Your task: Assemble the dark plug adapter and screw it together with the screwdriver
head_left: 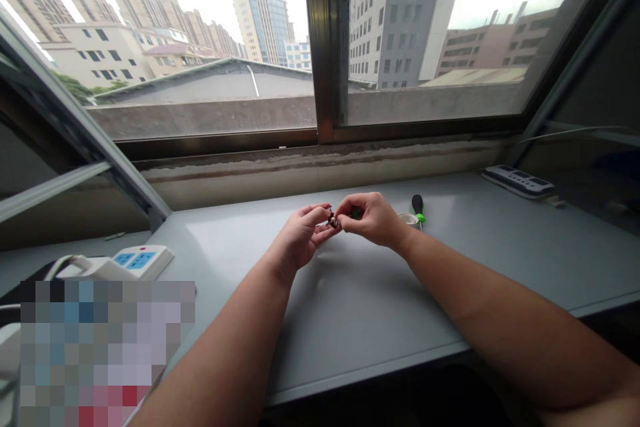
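Observation:
Over the middle of the grey table, a small dark part (332, 219) with a lighter patch sits between my fingertips; its kind is too small to make out. My left hand (304, 232) is closed on it from the left, thumb on top and fingers beneath. From the right, my right hand (373, 219) pinches at the same part with thumb and forefinger. Something green shows behind the right fingers, mostly hidden. Just beyond my right wrist lie a white ring like a tape roll (409, 219) and a screwdriver (418, 208) with a black and green handle.
The grey table (350, 320) runs along a window with a dark frame (323, 47). On the left is a white power strip (143, 261) with blue sockets and a plug in it. A flat black and white device (518, 182) lies at the far right. A blurred patch covers the lower left.

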